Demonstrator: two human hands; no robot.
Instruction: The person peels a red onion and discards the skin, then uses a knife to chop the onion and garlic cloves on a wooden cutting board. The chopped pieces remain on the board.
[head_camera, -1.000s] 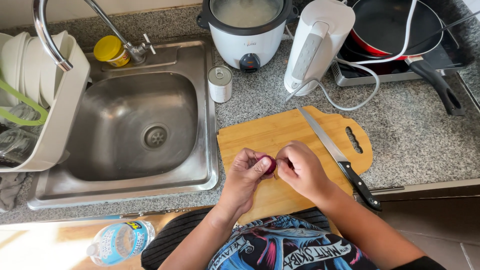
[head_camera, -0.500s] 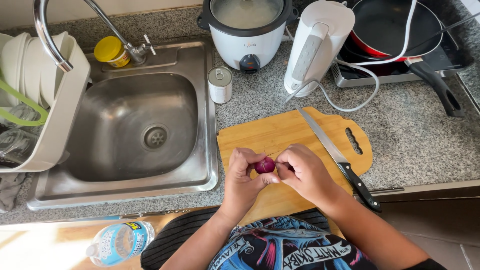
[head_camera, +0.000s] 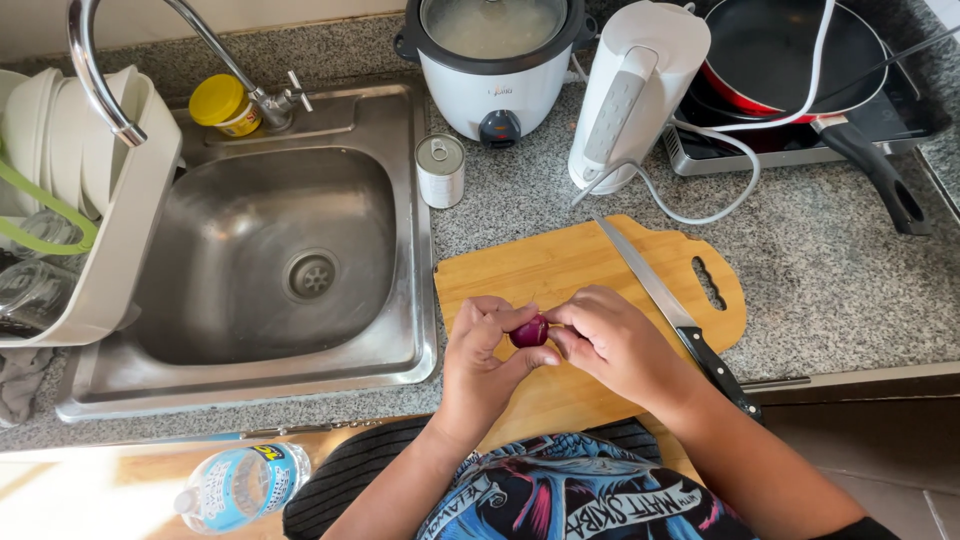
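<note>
Purple onion (head_camera: 529, 331), long axis across, pinched between left hand (head_camera: 482, 352) and right hand (head_camera: 615, 345) fingers above the board (head_camera: 560, 270).

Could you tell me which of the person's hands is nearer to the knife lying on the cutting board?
The right hand. It sits just beside the knife, close to where blade meets handle. The left hand is farther off, across the small purple onion both hands hold.

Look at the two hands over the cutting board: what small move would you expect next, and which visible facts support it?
Probably more peeling: both the left hand and the right hand pinch the small purple onion above the wooden cutting board, fingertips at its skin. The knife lies untouched beside them, so cutting seems to come later.
</note>
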